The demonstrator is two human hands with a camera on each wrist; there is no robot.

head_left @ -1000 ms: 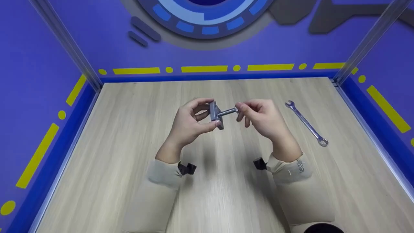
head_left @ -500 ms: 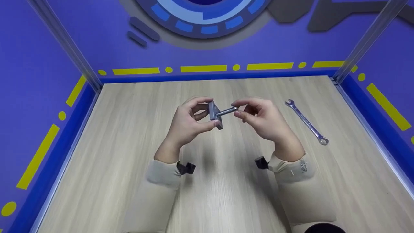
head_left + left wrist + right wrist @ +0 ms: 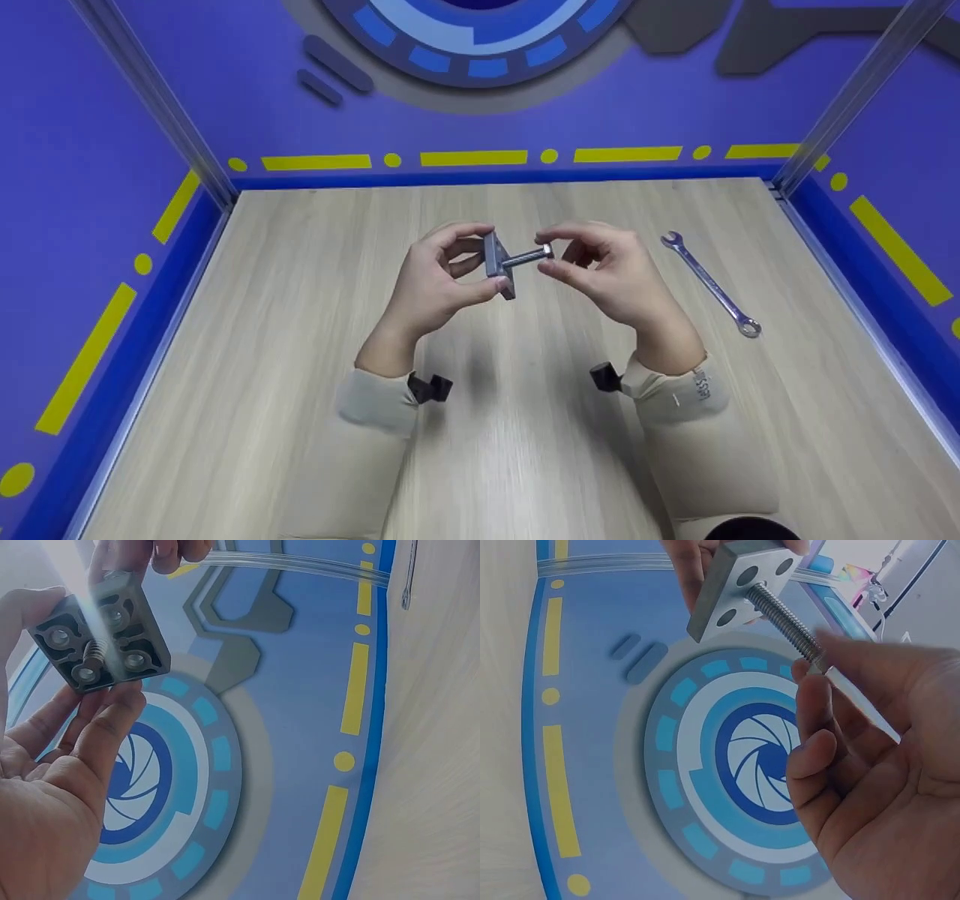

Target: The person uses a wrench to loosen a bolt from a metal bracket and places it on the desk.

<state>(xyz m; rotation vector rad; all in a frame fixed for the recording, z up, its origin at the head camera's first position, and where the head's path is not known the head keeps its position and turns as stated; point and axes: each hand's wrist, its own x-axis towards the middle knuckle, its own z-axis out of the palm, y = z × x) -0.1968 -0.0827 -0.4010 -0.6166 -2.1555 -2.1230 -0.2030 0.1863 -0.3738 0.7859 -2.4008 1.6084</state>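
My left hand [image 3: 435,285] grips a small square grey metal plate [image 3: 492,255] by its edges, thumb below and fingers above. In the right wrist view the plate [image 3: 724,589] has a smooth face with several round holes. Its other side, in the left wrist view, is ribbed. A threaded bolt [image 3: 525,259] goes through the plate, and its tip [image 3: 94,652] shows on the ribbed side. Most of the shank sticks out toward my right hand [image 3: 611,266], whose thumb and index finger pinch the bolt near its head. The fingertips are blurred in the right wrist view.
A combination wrench [image 3: 711,285] lies on the wooden table [image 3: 300,337], to the right of my right hand. Blue panels [image 3: 480,127] with yellow marks stand behind and at both sides. A black round object [image 3: 750,529] shows at the bottom edge.
My right thumb and index finger have shifted around the bolt head, from closed over it to spread above and below it. Plate and left hand have stayed nearly still.
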